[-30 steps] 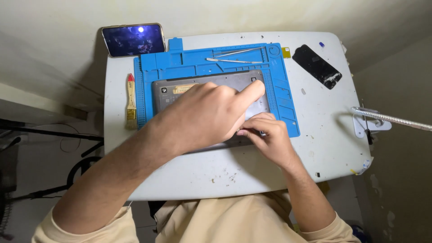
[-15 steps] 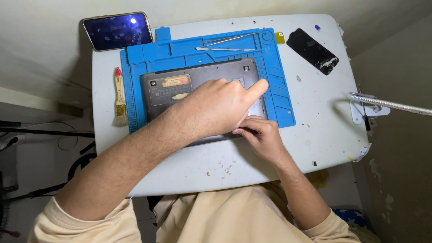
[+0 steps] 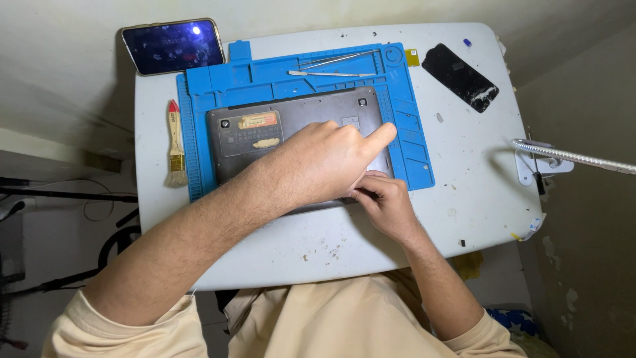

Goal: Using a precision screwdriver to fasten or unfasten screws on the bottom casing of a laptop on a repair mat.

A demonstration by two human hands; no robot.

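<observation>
The right hand (image 3: 387,205) curled, fingers pinched at the near right edge of a grey laptop (image 3: 291,126) (what they pinched was hidden). The left hand (image 3: 324,162) pressed flat on the laptop, forefinger extended. The laptop lay underside up on a blue mat (image 3: 411,142) on the table (image 3: 464,199); farther off lay tweezers (image 3: 331,61).

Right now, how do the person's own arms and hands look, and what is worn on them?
Both the left hand and the right hand are bare: no gloves, and no rings or watch in view. The forearms are uncovered. Short beige sleeves of a loose shirt end at about the elbows.
</observation>
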